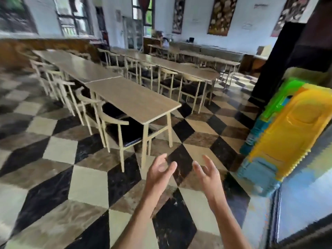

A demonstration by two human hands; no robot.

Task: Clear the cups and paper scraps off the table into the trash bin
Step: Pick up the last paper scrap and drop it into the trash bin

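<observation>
A: Big room, checkered floor [53, 146], long rows of wooden tables. Nearest table [133, 99] just ahead, a bit left, top bare as far as can be seen. No cups, no paper scraps in sight anywhere. No trash bin to be found either.

B: Blurry though. Could miss small scraps on the far tables. Might walk off thinking all done.

A: Chairs [115, 126] tucked close on the left side of that table. Easy to bump a leg while reaching across.

B: Stack of bright plastic things [287, 126] on the right, yellow, green, blue. Close by. Could knock into it when turning.

A: Left hand [158, 175] low in the middle, fingers spread and curled a little, holding nothing. Right hand [208, 175] just beside it, loose too, palms facing each other, not touching.

B: Nothing to drop, then. Main worry: hunting in the wrong spot, cups and bin both out of view.
</observation>
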